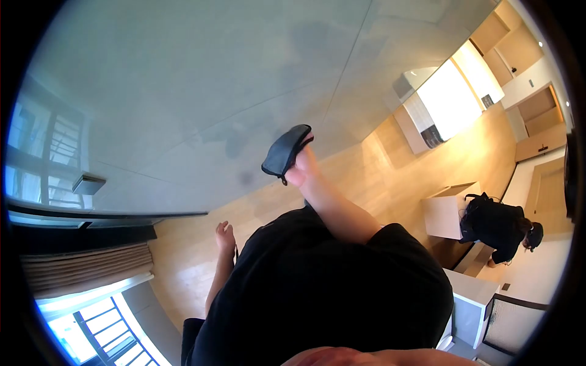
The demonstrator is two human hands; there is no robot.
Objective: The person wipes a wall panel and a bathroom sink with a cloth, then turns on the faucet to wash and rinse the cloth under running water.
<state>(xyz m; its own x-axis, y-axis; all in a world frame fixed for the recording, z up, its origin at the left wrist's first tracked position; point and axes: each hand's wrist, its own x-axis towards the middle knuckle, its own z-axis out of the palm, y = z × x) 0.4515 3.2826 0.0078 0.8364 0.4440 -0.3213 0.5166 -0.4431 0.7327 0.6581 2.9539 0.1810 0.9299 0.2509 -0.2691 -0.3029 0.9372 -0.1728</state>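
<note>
In the head view, I have my right hand [300, 166] raised in front of a large glossy grey panel [201, 79], with a dark grey mitt [285, 151] edged in black pulled over its fingers. The mitt hides them, so I cannot tell if they are spread or pressed together, nor whether the mitt touches the panel. My left hand [225, 236] hangs low over the pale wood floor [177, 274], well apart from the mitt, its fingers loosely curled. A small metal-looking fitting [89, 185] shows on the panel, towards the left edge of my view. Below it lie a brown curtain [91, 268] and a barred window [113, 326]. Over on the right, another person [495, 224] in black clothes and a dark cap bends beside a pale box-like cabinet [444, 216].
</note>
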